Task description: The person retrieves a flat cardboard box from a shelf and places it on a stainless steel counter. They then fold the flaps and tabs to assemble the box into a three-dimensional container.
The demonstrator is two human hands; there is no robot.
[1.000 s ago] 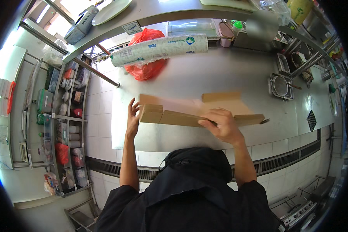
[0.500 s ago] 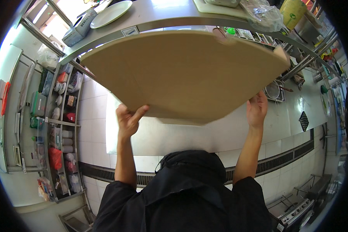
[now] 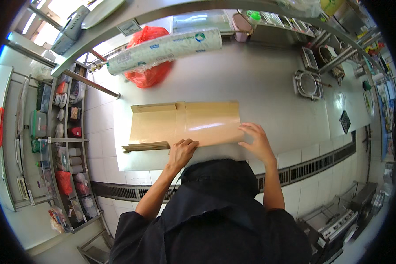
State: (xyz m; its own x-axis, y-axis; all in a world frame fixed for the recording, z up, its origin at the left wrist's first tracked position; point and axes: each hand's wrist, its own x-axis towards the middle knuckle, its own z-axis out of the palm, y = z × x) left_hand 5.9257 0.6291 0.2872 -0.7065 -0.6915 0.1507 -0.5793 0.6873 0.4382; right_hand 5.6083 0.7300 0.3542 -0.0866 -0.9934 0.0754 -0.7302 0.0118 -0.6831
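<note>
Flat, shiny brown cardboard [image 3: 207, 123], which looks like unfolded box blanks, lies on the steel table [image 3: 268, 88] in front of me. A crease runs across it left of the middle, and a narrow flap stands along its far left edge. Several layered edges show at its near left corner. My left hand [image 3: 181, 155] has curled its fingers over the near edge, close to the crease. At the right end my right hand [image 3: 257, 143] is open, thumb and fingers apart, its fingertips beside the cardboard's edge.
A big roll of printed plastic wrap [image 3: 163, 52] lies across a red plastic bag [image 3: 149, 72] at the far left. Above the table's far side runs a steel shelf [image 3: 163, 13]. Wire strainers [image 3: 309, 84] and a black mesh piece [image 3: 345, 122] are on the right.
The large brown cardboard sheet, held up before me, has come down flat onto the table. My left hand moved right along its near edge; my right hand came down and left, with fingers apart.
</note>
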